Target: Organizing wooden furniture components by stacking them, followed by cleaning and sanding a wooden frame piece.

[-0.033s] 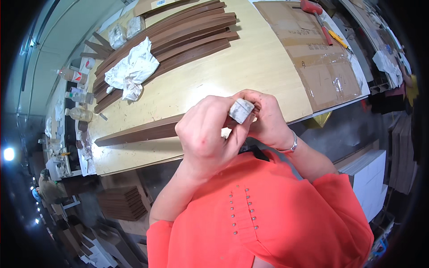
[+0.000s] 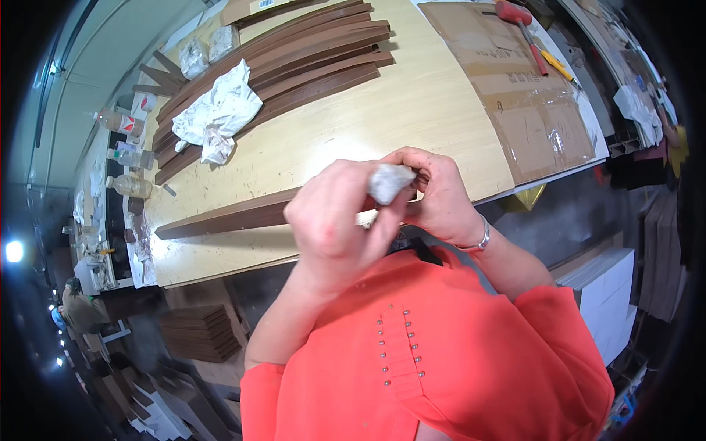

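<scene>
My left hand (image 2: 334, 220) and my right hand (image 2: 441, 198) are raised together close to my chest, over the near edge of the light wooden table (image 2: 412, 110). Both pinch a small crumpled grey-white wad (image 2: 388, 182) between their fingertips. A silver bracelet circles my right wrist. Just beyond my hands a long dark brown wooden strip (image 2: 228, 217) lies across the table, its right end hidden behind my left hand. I cannot tell what the wad is made of.
Several curved brown wooden strips (image 2: 294, 59) are stacked at the far side, with a crumpled white rag (image 2: 217, 110) on them. A cardboard sheet (image 2: 515, 88), a red-handled tool (image 2: 522, 29) and a yellow tool (image 2: 557, 65) lie right. Bottles (image 2: 125, 121) stand left. Stacked boards (image 2: 198, 331) sit below.
</scene>
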A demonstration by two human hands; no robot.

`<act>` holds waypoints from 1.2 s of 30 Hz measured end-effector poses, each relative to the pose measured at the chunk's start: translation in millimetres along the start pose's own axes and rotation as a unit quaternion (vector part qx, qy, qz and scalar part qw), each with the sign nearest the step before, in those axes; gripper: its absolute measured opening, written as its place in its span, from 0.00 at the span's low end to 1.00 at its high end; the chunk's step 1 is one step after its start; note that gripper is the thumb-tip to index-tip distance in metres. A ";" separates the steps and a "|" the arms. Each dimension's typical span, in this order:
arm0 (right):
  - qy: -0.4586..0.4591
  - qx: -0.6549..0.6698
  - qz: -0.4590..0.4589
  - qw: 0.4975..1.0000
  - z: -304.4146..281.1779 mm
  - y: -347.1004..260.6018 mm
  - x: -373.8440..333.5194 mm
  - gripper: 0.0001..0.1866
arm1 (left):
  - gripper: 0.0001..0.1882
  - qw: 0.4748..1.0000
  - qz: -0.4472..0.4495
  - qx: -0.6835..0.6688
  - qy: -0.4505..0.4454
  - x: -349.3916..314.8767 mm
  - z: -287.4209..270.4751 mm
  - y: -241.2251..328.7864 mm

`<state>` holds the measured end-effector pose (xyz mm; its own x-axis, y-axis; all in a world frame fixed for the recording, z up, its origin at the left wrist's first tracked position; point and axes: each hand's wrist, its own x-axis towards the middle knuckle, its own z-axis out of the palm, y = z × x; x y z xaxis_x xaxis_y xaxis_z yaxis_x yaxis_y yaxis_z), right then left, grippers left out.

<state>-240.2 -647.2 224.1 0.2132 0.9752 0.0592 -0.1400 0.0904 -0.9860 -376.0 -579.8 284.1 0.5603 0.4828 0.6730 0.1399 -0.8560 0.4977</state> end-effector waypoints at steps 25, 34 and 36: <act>0.013 0.092 -0.009 0.996 2.2 13.9 -11.9 0.21 | 0.14 0.988 0.051 0.056 -0.137 36.5 3.0 -12.2; 0.083 0.083 0.080 0.990 -3.4 16.9 -14.0 0.20 | 0.10 0.999 -0.032 0.038 -0.007 -24.6 10.9 -24.8; 0.065 0.035 0.060 0.995 -9.9 16.1 -16.3 0.20 | 0.09 0.993 -0.096 0.065 -0.007 -45.9 -11.4 -39.4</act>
<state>-236.4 -663.7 205.7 0.3136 0.9459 -0.0834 -0.2379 -0.0068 -0.9713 -416.6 -566.2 239.8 0.5243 0.6374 0.5646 0.3487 -0.7657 0.5405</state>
